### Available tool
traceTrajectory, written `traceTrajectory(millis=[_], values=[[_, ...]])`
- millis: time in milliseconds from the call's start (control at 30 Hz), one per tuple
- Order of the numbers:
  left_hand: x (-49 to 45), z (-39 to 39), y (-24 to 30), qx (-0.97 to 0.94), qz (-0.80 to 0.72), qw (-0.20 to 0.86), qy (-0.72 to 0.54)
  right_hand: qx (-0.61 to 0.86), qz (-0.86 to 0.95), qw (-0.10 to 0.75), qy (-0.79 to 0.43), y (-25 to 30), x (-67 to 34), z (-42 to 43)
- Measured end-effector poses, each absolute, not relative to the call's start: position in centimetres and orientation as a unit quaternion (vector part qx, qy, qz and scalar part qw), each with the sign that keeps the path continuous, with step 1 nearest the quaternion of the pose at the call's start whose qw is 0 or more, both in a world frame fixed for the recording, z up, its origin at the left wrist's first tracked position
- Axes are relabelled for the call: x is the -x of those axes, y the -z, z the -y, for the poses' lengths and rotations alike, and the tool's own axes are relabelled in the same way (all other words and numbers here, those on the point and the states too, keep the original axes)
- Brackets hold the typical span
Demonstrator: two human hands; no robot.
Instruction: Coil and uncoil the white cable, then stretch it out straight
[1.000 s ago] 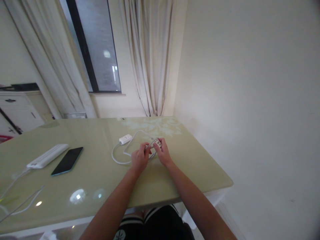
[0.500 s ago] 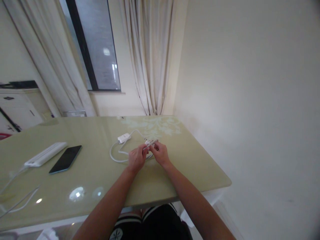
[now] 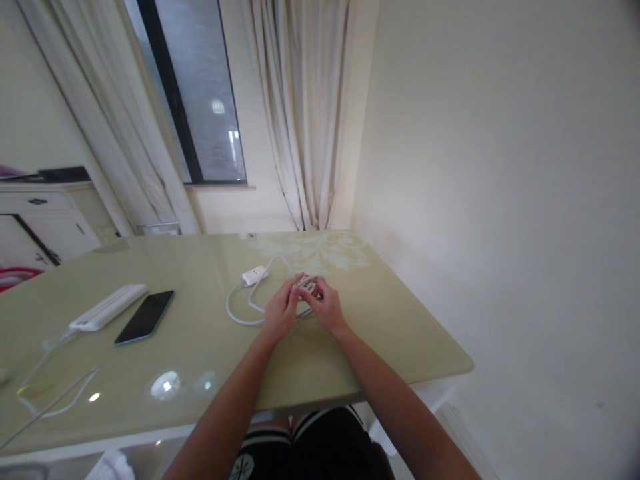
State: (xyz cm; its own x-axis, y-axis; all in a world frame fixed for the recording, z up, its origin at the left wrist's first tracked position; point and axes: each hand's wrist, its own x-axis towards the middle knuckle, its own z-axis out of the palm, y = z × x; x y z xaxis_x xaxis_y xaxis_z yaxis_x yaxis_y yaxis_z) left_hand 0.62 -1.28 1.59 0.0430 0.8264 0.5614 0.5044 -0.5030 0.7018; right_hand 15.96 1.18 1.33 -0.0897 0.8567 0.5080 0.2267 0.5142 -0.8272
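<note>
Both hands meet at the middle of the green glass table. My left hand and my right hand have their fingers closed around a small white adapter, held just above the tabletop. A white cable loops from the hands to the left and runs up to a small white plug block that lies on the table beyond my left hand. Most of the adapter is hidden by my fingers.
A black phone lies face up at the left, beside a long white power strip whose white cords trail toward the near left edge. Curtains, a window and a wall stand behind the table; a white wall is close on the right.
The adapter has been turned between my fingers and both hands have closed in tighter around it. The cable loop has shifted slightly on the table.
</note>
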Motion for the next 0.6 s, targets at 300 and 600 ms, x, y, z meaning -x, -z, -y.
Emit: traceTrajectory(millis=[300, 600], values=[[1.5, -2.7, -5.0, -0.503, -0.477, 0.215, -0.687, 0.459, 0.620, 0.575, -0.273, 0.1, -16.4, -3.1], [3.8, -0.9, -12.7, -0.527, -0.354, 0.210, -0.744, 0.455, 0.559, 0.625, -0.300, 0.3, -17.2, -4.3]])
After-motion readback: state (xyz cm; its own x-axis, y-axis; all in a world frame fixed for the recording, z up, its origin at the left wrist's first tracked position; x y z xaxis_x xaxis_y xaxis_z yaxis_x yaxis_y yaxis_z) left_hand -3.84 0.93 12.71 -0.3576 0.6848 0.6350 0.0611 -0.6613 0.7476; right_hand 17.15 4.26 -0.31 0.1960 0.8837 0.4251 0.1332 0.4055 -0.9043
